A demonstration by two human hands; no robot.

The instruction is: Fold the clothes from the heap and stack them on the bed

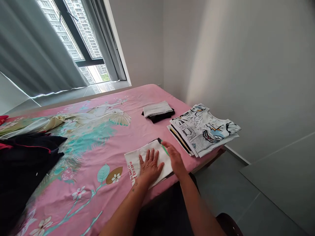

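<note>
A folded white garment (135, 158) with red lettering lies near the front edge of the bed, and dark and green cloth shows at its far right edge. My left hand (150, 166) rests palm down on top of it with the fingers spread. At the garment's right edge is my right hand (174, 159), turned on its side, its fingers stretched out beside the green strip. It appears to touch that edge without gripping it. To the right of this hand sits a stack of folded shirts (189, 131), the top one white with a black comic-style print.
Farther back on the pink bedsheet (118, 141) lies a small pile of folded grey and black clothes (158, 109). Loose dark clothing (22, 167) is heaped at the left. The bed's right side drops to a grey floor, with a wall beyond.
</note>
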